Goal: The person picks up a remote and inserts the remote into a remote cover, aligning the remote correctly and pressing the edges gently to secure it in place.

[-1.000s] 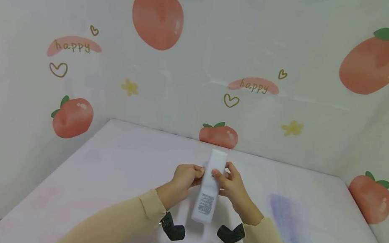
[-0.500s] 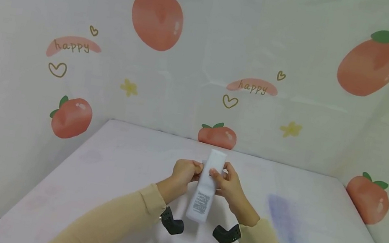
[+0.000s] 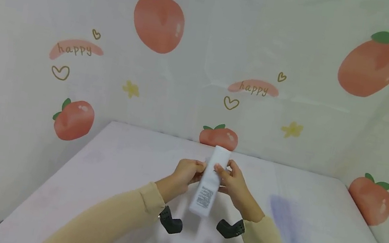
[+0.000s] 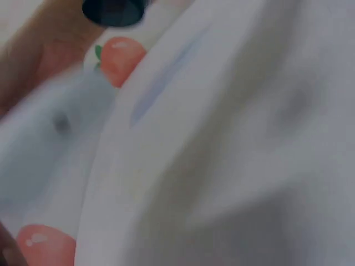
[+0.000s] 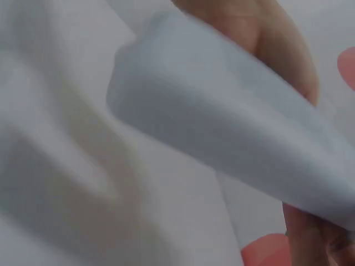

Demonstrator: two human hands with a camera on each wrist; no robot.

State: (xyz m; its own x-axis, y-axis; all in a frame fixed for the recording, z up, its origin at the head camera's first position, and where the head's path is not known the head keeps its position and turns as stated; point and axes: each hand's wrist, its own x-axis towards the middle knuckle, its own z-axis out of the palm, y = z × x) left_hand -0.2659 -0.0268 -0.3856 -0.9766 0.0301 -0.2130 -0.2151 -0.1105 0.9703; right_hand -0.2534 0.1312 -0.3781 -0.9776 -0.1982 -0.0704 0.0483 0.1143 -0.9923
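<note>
A long, slim white box [image 3: 209, 182] with small dark print on its lower part is held up over the table, its top tilted a little right in the head view. My right hand [image 3: 237, 186] grips its right side, thumb across the front face and fingers behind. On the left edge, the fingers of my left hand [image 3: 185, 172] are curled in a pinch, where a small pale bit shows behind the box. The right wrist view shows the box [image 5: 222, 111] blurred and close, its smooth long side toward the camera. Only a blurred part of the box [image 4: 44, 138] appears in the left wrist view.
A white-covered table [image 3: 127, 157] with a faint purple smudge [image 3: 285, 221] lies below. Behind it hangs a white cloth backdrop [image 3: 205, 55] printed with peaches, hearts and words. A black wrist camera [image 3: 170, 221] sits under the left sleeve, another camera [image 3: 231, 229] under the right.
The box has tilted slightly and risen a little, its lower end moving up and toward the back. Both hands keep their hold and shift only slightly.
</note>
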